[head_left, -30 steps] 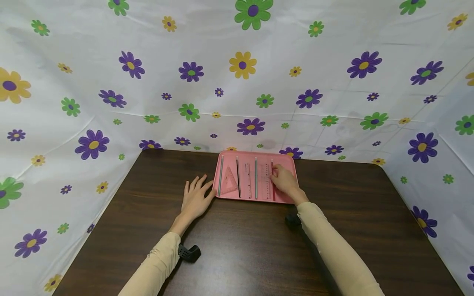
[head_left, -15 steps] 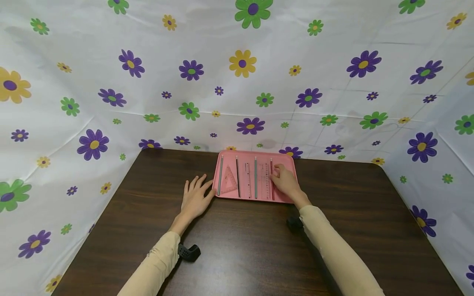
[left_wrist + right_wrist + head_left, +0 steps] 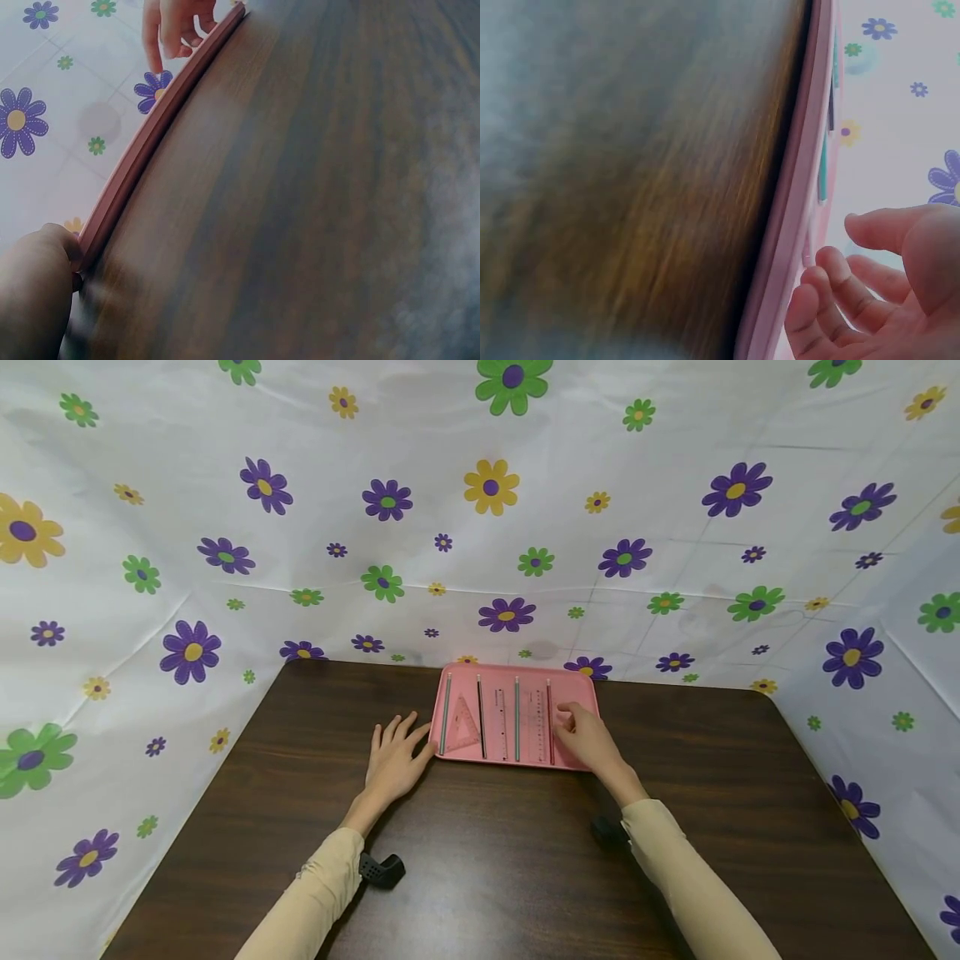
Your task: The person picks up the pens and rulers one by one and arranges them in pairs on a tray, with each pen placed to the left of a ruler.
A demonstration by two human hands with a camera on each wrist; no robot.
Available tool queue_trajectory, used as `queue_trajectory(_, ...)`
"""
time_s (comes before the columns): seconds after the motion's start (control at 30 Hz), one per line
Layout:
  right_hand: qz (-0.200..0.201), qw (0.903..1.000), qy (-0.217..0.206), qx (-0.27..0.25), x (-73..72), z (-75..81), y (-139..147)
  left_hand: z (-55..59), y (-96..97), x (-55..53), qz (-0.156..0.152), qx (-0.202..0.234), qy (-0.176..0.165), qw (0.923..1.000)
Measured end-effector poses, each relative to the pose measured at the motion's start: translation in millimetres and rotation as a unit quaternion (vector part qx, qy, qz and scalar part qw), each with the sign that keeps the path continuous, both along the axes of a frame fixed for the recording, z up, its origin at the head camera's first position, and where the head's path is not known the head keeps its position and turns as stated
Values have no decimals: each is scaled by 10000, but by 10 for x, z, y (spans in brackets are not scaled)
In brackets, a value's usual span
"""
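A pink tray (image 3: 573,683) holds a row of drawing things in the head view. From left to right lie a green pencil (image 3: 446,714), a clear set square (image 3: 462,727), a black pencil (image 3: 482,718), a clear ruler (image 3: 502,724), a second green pencil (image 3: 517,718), another clear ruler (image 3: 537,727) and a red pencil (image 3: 551,727). My left hand (image 3: 395,764) has its fingers spread, with thumb and forefinger touching the tray's left edge. Just right of the red pencil, my right hand (image 3: 591,742) hovers over the tray; its thumb and fingers are apart in the right wrist view, holding nothing.
The dark wooden table (image 3: 480,852) extends in front of the tray and to both sides. Behind it hangs a white flowered cloth (image 3: 420,435), close to the tray's far edge. A black wrist device (image 3: 382,871) sits below the left sleeve.
My right hand has drawn away from the red pencil, a little to the right and towards me. The red pencil stays lying on the tray. My left hand has hardly moved.
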State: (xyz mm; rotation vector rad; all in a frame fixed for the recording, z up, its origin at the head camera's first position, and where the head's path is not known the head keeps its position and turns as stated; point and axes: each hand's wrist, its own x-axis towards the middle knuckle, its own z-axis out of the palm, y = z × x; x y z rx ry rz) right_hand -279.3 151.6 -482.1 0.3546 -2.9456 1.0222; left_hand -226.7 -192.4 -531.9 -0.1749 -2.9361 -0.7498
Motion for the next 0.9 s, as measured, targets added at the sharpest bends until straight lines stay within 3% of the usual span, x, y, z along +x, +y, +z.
queue_trajectory(0.3, 317, 9993, 213, 56, 229, 47, 114, -1, 3, -4, 7, 3, 76, 10000)
queue_trajectory(0.63, 161, 9984, 283, 467, 490, 109, 300, -3, 11, -12, 9, -30, 61, 10000)
queue_trajectory(0.9, 150, 9961, -50, 863, 676, 123, 514, -1, 14, -13, 22, -30, 87, 10000)
